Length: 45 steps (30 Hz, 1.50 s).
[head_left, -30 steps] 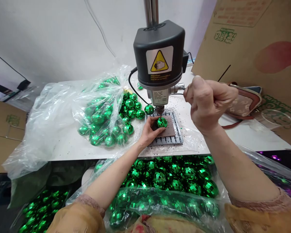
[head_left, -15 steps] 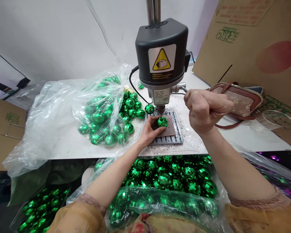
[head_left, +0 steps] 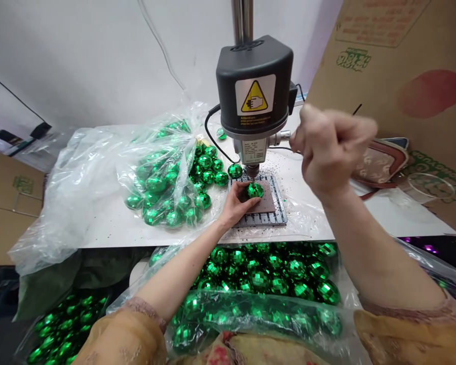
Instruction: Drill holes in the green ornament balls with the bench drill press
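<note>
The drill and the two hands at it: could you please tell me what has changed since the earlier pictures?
The right hand dipped slightly, then rose beside the drill, ending higher than before. Nothing was visibly taken hold of or let go. The left hand still holds the green ball under the drill, and the right hand stays closed.

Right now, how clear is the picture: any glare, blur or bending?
Head view: hard glints on the green balls, whitish sheen on the clear plastic, right hand slightly soft, print on the small pale label too fine to read fully.
</note>
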Each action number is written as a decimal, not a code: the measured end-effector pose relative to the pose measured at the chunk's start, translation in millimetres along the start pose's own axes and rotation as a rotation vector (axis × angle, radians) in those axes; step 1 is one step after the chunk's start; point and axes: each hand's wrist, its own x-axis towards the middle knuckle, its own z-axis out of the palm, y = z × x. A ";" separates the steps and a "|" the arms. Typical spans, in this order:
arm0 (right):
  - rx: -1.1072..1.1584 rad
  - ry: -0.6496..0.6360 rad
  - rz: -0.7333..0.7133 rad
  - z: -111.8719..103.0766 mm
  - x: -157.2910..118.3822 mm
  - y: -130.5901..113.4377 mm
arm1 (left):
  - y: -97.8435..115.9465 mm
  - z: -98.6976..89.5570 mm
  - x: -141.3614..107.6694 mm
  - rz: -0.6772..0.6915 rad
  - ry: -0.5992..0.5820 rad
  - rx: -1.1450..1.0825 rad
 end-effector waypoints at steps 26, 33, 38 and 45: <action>0.169 0.043 0.166 11.4 44.6 -2.6 | 33.2 -79.2 57.2 0.104 -0.136 1.203; 0.195 0.045 0.169 12.2 44.1 -3.1 | 47.7 -71.6 38.0 -0.170 0.065 0.153; 0.198 0.037 0.156 11.6 44.3 -0.5 | 50.3 -53.5 14.5 -0.301 0.002 -0.194; 0.206 0.053 0.184 13.1 43.8 -3.4 | 17.6 -42.0 14.8 -0.180 0.050 -0.064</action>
